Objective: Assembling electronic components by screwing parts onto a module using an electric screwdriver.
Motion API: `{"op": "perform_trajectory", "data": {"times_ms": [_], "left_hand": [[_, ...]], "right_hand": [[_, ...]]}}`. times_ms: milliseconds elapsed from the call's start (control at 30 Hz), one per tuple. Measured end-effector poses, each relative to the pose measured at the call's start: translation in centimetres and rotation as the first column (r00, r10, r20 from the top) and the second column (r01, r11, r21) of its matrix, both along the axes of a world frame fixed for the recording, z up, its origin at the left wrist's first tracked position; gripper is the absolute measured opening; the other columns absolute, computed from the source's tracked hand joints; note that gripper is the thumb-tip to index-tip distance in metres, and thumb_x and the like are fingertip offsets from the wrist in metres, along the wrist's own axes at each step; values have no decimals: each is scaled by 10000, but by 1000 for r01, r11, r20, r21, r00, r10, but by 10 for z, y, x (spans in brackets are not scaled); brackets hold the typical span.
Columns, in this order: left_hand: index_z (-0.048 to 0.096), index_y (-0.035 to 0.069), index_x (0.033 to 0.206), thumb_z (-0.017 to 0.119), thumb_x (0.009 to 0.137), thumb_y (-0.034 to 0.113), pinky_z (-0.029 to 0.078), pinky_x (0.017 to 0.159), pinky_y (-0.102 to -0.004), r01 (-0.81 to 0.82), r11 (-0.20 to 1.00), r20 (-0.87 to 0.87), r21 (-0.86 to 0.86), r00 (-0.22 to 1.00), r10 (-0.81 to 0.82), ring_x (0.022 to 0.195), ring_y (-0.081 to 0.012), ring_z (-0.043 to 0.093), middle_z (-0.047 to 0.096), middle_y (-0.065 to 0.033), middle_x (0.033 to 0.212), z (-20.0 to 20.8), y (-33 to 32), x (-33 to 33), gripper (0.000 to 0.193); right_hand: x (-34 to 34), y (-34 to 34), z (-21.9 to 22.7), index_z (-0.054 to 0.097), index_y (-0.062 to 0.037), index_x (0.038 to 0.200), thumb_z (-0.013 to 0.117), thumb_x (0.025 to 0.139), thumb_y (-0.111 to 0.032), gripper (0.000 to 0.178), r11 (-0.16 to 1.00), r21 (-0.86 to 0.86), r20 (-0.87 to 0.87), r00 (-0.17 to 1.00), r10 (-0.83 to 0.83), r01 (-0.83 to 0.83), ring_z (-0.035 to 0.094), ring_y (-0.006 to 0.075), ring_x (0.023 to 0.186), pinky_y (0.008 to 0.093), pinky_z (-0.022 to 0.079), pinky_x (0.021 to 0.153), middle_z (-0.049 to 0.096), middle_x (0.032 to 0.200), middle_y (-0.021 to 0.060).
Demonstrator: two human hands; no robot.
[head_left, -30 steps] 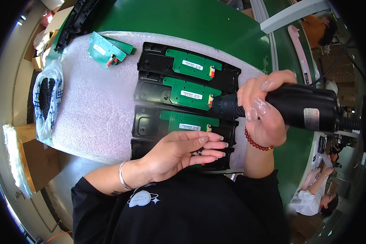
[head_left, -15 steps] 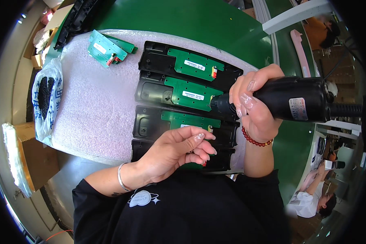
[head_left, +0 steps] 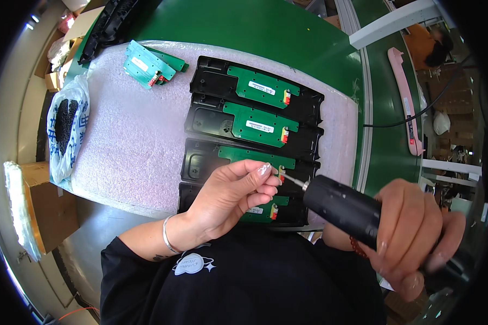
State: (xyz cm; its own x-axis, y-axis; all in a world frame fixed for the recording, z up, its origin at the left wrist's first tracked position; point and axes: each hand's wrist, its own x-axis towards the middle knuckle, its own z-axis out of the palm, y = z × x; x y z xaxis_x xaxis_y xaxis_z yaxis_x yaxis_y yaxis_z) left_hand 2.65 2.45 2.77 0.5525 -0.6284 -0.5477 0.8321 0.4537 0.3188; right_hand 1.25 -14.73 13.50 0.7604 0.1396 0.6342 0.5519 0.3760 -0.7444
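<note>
— What's the right hand (head_left: 412,233) doing?
— It's wrapped around a black electric screwdriver (head_left: 341,208) over the foam mat's (head_left: 130,157) near right corner, bit (head_left: 291,178) just beside the left hand's (head_left: 228,195) fingertips.
— And the left?
— Narrow, thumb tip against forefinger; I can't tell what's between.
— The circuit boards (head_left: 244,127)?
— Four, each in a black plastic housing (head_left: 209,120), rowed from far edge to near edge along the right side. Loose boards (head_left: 146,60) lie near the far left corner, a plastic bag (head_left: 81,122) at the left edge.
</note>
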Motion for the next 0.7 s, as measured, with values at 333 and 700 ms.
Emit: {"op": "perform_trajectory", "data": {"times_ms": [333, 700], "left_hand": [[559, 25, 915, 474, 900, 220, 490, 704, -220, 46, 959, 26, -278, 999, -40, 747, -115, 581, 592, -48, 837, -8, 0, -12, 213], [483, 2, 1055, 379, 938, 213, 485, 821, -283, 233, 941, -5, -245, 970, -242, 925, -219, 594, 579, -152, 1028, -7, 6, -27, 263]], "right_hand": [[-4, -1, -9, 459, -97, 810, 704, 608, -3, 331, 979, 8, 91, 976, 200, -201, 580, 100, 517, 202, 486, 563, 597, 598, 15], [27, -1, -65, 388, -35, 907, 452, 702, -21, 215, 980, -123, -225, 957, -183, 158, 395, 102, 469, 273, 352, 556, 419, 589, 26]]}}
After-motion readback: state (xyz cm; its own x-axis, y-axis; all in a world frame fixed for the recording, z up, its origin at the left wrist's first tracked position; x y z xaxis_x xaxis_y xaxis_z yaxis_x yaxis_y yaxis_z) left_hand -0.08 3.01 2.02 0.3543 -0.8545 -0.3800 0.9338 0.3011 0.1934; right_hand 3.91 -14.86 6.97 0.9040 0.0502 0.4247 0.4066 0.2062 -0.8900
